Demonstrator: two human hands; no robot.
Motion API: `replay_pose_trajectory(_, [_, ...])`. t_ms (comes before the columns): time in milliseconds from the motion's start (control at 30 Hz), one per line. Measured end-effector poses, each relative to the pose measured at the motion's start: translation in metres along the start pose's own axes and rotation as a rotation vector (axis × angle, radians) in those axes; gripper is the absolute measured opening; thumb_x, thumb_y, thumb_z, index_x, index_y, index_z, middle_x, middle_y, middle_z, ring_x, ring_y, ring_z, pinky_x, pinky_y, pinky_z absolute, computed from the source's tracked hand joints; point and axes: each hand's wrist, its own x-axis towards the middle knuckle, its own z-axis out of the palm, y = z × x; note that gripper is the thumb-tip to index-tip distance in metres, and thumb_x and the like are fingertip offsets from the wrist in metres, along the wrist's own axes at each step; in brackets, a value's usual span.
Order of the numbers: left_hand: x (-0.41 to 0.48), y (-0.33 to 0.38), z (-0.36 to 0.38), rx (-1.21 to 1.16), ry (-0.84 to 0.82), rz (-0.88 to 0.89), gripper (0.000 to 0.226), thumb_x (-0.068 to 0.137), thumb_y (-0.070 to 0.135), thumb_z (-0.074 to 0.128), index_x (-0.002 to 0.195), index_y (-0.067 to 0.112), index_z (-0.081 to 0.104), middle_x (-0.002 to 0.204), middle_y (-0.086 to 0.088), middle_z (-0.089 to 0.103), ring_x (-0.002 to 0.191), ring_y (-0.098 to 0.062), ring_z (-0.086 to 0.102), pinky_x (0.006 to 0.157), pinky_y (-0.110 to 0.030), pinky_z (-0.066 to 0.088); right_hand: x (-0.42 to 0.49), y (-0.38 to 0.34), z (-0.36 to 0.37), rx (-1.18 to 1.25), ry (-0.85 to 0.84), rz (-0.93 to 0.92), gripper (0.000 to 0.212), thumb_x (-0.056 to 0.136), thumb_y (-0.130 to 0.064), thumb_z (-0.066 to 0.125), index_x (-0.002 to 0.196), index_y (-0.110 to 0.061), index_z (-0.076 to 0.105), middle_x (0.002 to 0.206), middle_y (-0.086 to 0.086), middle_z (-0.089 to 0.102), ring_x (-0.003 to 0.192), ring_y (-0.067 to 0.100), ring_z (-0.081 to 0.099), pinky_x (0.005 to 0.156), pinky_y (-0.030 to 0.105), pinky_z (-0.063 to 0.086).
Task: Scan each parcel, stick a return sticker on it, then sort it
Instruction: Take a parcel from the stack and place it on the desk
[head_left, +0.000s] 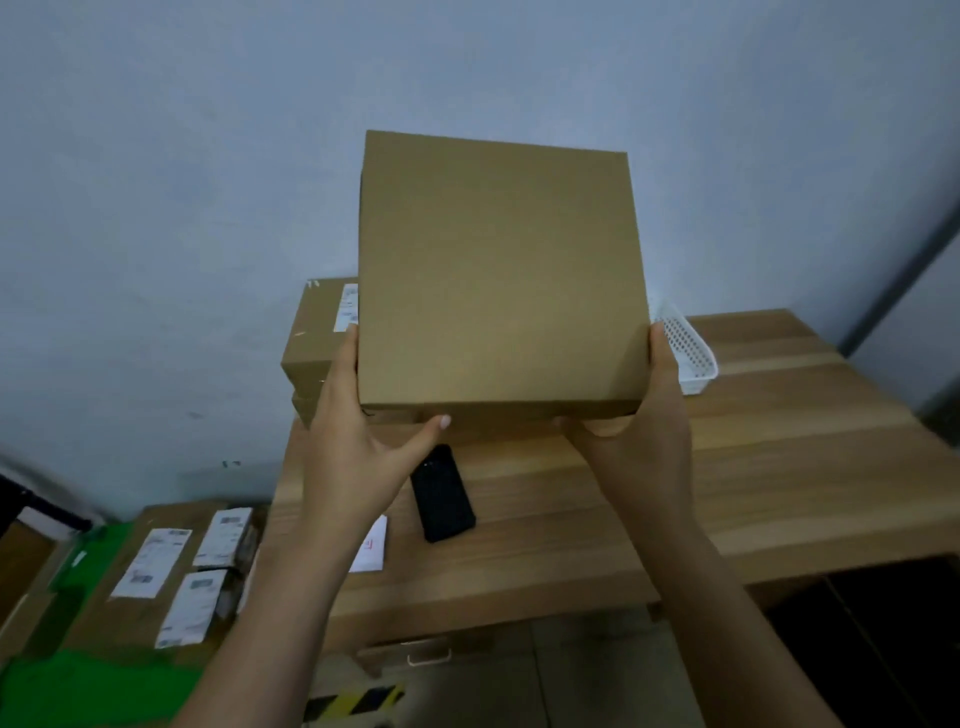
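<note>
Left hand (347, 441) and right hand (641, 441) are gripping the plain brown parcel (498, 270) by its lower side edges, holding it between them above the counter (727, 467), thumbs along its near edge.

A wooden table (779, 415) stands against a pale blue-grey wall (156, 182).

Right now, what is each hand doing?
Left hand: holds the cardboard box by its left edge.
Right hand: holds the same box by its right edge.
</note>
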Motion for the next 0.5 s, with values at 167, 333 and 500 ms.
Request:
replay_pose_trajectory(167, [-0.013,0.003,0.033,-0.034,-0.098,-0.014,0.108,0.065,0.039,0.087,0.151,0.027,0.022,0.145,0.008,0.043,0.132,-0.008,0.04,0.106,-0.038,0.042,-0.013,0.031,-0.023,-0.052,0.065,0.062,0.12,0.065,-0.027,0.089,0.154,-0.02,0.009,0.15,0.0,0.036,0.136,0.017,0.038,0.102,0.036,0.043])
replay_pose_trajectory(333, [-0.023,0.005,0.058,-0.055,-0.194,-0.023,0.11,0.066,0.037,0.086,0.152,0.026,0.019,0.149,0.009,0.038,0.135,-0.008,0.036,0.108,-0.036,0.039,-0.025,0.053,-0.038,-0.122,0.085,0.139,0.123,0.062,-0.031,0.091,0.154,-0.02,0.009,0.149,-0.002,0.037,0.133,0.011,0.036,0.097,0.025,0.037])
replay_pose_trajectory(500, [-0.045,-0.005,0.083,-0.109,-0.283,-0.096,0.11,0.065,0.037,0.087,0.151,0.028,0.019,0.144,0.015,0.039,0.129,-0.005,0.04,0.105,-0.036,0.041,-0.042,0.079,-0.051,-0.216,0.06,0.205,0.124,0.063,-0.034,0.09,0.155,-0.013,0.009,0.154,0.003,0.032,0.138,0.015,0.032,0.101,0.022,0.031])
